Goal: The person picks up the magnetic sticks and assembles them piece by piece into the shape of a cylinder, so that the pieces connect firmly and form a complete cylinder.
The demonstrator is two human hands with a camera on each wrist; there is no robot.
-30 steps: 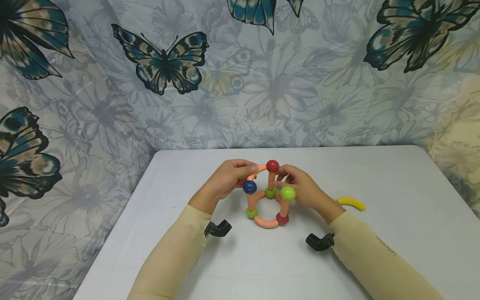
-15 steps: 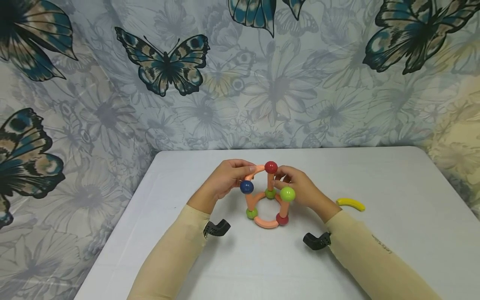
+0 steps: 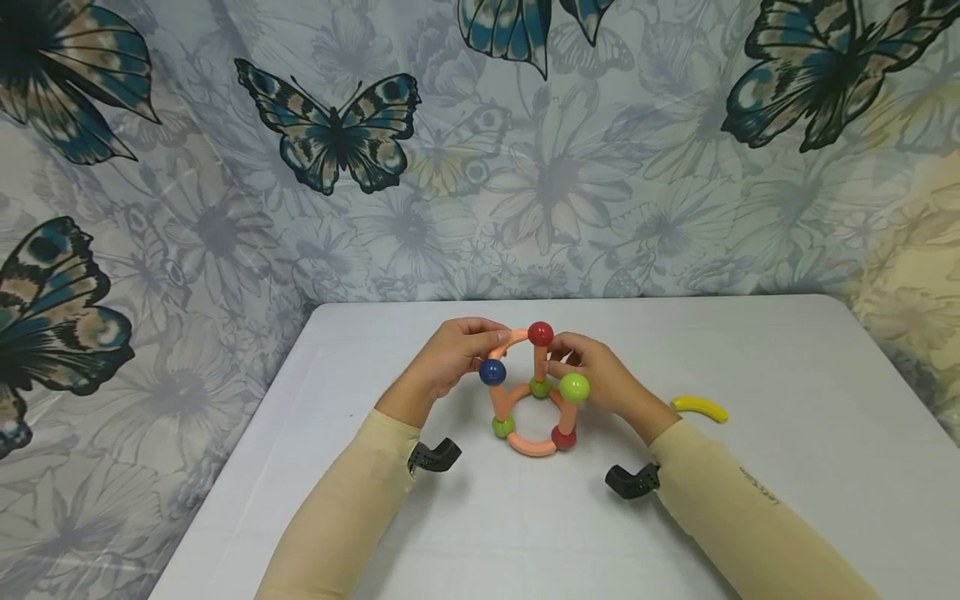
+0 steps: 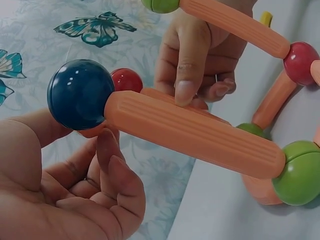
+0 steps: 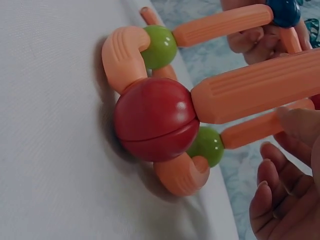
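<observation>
A toy frame of orange rods and coloured balls stands on the white table, its lower ring [image 3: 532, 447] resting on the surface. Three uprights rise from it, topped by a red ball [image 3: 541, 333], a blue ball [image 3: 492, 372] and a light green ball [image 3: 574, 388]. My left hand [image 3: 446, 358] pinches the curved orange rod [image 3: 513, 338] that spans the blue and red balls. Below the red ball, my right hand [image 3: 600, 371] holds the rear upright rod [image 4: 210, 112] between thumb and fingers. The blue ball's upright [image 4: 195, 135] leans slightly left.
A yellow curved piece [image 3: 700, 408] lies on the white table [image 3: 795, 500], right of the frame and close to the right wrist. Behind the table's far edge hangs a butterfly-patterned cloth [image 3: 555, 208]. Black wrist cameras [image 3: 435, 456] stick out from both sleeves.
The blue and red top balls have shifted slightly left, while the lower ring stays in place. Both hands keep their grips. The head view has tilted a little.
</observation>
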